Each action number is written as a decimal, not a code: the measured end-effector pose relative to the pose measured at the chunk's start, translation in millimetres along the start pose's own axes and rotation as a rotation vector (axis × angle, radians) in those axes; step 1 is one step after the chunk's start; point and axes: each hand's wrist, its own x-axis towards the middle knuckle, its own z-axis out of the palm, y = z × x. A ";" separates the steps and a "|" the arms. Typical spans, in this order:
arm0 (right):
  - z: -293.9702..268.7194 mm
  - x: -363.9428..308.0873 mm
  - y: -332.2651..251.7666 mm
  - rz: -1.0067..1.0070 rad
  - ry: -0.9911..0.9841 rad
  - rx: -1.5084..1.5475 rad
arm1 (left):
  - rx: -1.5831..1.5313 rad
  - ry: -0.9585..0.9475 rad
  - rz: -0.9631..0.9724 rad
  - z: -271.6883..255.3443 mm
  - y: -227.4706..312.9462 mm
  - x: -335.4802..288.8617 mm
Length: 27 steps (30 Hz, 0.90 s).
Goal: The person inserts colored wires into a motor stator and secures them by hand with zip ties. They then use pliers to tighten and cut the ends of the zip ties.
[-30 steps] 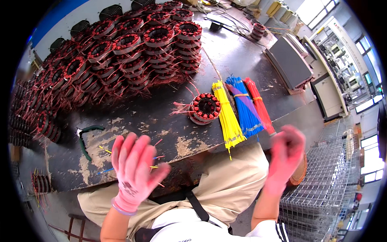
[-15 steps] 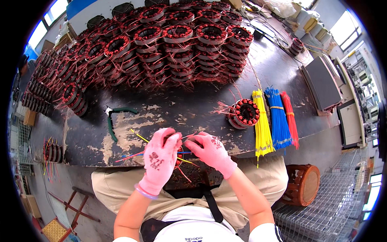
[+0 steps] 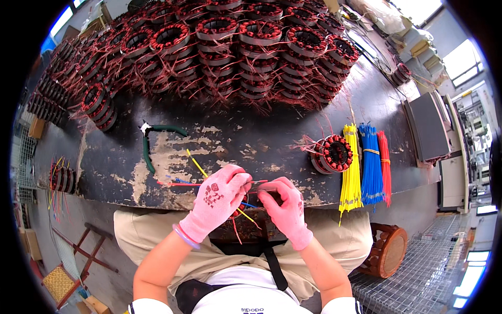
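Both hands wear pink gloves and work close together at the table's near edge. My left hand is closed, pinching a red wire whose end sticks out past its fingertips. Just to the right, my right hand is closed in a pinch on a thin reddish lead. Below them, mostly hidden by the left hand, is a wound stator with red windings. A yellow wire slants out beyond the left hand, and a blue wire shows between the hands.
Green-handled cutters lie at left. At right stand a stator stack and bundles of yellow, blue and red wires. Many stacked stators fill the far side. A wired stack sits far left.
The whole view has shifted slightly. My left hand has tipped over with its fingertips toward the right, and my right hand has dropped a little lower, its fingers still pinched.
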 end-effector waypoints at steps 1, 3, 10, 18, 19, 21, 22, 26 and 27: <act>-1.0 -3.2 -4.7 0.012 0.034 -0.014 | -0.006 -0.030 0.030 -2.4 -0.5 1.6; -1.0 -1.5 -1.1 -0.117 0.079 -0.089 | -0.021 -0.037 0.047 -2.0 -3.6 2.0; -14.6 11.0 1.1 -0.184 -0.024 -0.107 | 0.084 -0.162 0.057 -14.6 4.8 9.8; -20.4 19.5 2.5 -0.285 -0.109 -0.146 | 0.186 -0.207 -0.012 -17.6 24.6 13.0; -20.4 18.5 2.3 -0.223 -0.122 -0.099 | 0.186 -0.200 -0.014 -15.4 24.5 12.2; -20.1 16.4 -1.2 -0.099 -0.146 -0.005 | 0.165 -0.191 -0.026 -11.9 24.5 10.6; -21.2 16.2 -2.1 -0.092 -0.153 -0.004 | 0.144 -0.187 -0.037 -10.4 24.6 10.0; -24.7 18.3 -6.8 -0.062 -0.185 0.005 | 0.075 -0.120 -0.032 -3.6 21.4 5.9; -25.3 18.8 -8.1 -0.053 -0.194 0.008 | 0.058 -0.102 -0.026 -2.6 21.7 5.4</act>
